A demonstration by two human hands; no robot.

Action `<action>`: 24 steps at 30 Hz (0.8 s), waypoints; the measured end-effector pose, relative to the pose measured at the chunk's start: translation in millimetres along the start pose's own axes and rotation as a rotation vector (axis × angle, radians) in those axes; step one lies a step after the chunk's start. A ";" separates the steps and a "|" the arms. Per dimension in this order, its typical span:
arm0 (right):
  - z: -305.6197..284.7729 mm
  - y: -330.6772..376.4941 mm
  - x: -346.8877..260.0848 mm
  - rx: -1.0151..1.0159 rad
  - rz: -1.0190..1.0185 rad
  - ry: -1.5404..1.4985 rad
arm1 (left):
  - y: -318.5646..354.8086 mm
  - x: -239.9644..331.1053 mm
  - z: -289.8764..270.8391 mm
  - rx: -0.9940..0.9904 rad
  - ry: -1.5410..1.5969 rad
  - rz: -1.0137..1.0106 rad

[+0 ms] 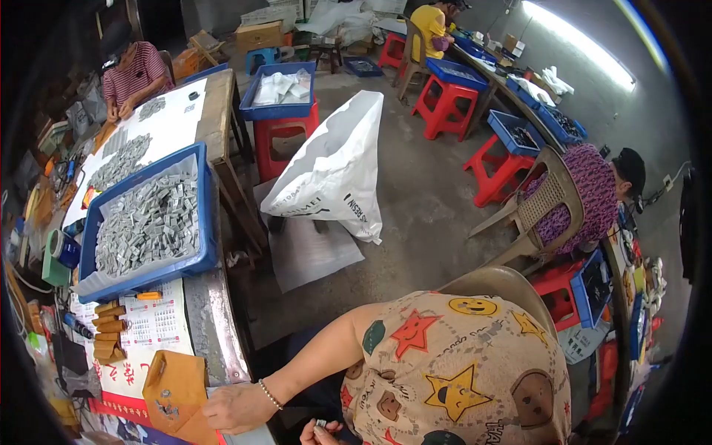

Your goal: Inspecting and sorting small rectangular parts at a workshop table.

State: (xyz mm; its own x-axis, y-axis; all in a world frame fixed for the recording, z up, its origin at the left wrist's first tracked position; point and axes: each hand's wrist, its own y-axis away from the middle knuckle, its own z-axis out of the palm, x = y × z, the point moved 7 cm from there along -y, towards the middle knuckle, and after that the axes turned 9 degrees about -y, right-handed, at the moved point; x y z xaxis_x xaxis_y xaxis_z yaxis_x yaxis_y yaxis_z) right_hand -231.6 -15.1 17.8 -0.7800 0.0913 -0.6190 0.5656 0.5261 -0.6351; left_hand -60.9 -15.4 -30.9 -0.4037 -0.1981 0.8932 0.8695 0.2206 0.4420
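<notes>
My right hand (236,408), with a beaded bracelet at the wrist, rests at the table's near edge beside an orange-brown leather-like pad (178,374). Its fingers are curled and closed; what they grip is hidden, though a thin red strip shows below them. Small shiny metal bits (167,406) lie on the pad. Close to my body, at the lower edge, my left hand (326,436) pinches a small grey metal piece (321,423). Many similar grey pieces (152,226) fill a lined blue tray (208,215) beyond the pad.
Small brown rolls (111,324) and an orange-handled tool (148,295) lie on printed paper (167,315). Across the table a person in stripes (141,74) handles pieces. A white sack (334,174) stands on the floor beside the table. Two people sit along the right wall near red stools (493,174).
</notes>
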 end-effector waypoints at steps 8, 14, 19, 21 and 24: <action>19.9 1.1 -17.2 -0.071 -0.154 0.168 | 8.4 1.0 -11.8 0.121 -0.024 -0.024; -1.9 -7.1 3.9 -0.197 0.031 0.009 | -3.6 -2.6 -19.9 -0.013 -0.022 -0.009; -3.4 -35.4 -1.7 -0.325 0.123 -0.161 | 6.2 -13.7 -38.2 0.044 0.018 -0.024; 4.9 -50.8 7.2 -0.365 0.154 -0.172 | 7.8 -20.0 -44.5 0.076 0.072 -0.029; 17.7 -72.7 26.5 -0.380 0.099 -0.110 | 6.5 -22.3 -46.9 0.054 0.101 -0.007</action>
State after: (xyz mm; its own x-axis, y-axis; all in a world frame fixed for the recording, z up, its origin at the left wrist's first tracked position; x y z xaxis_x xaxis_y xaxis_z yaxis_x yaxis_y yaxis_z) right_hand -288.6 -65.9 39.4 -0.6819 0.0768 -0.7274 0.4811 0.7962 -0.3669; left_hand -32.8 -54.4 -51.9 -0.3770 -0.2947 0.8781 0.8489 0.2692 0.4548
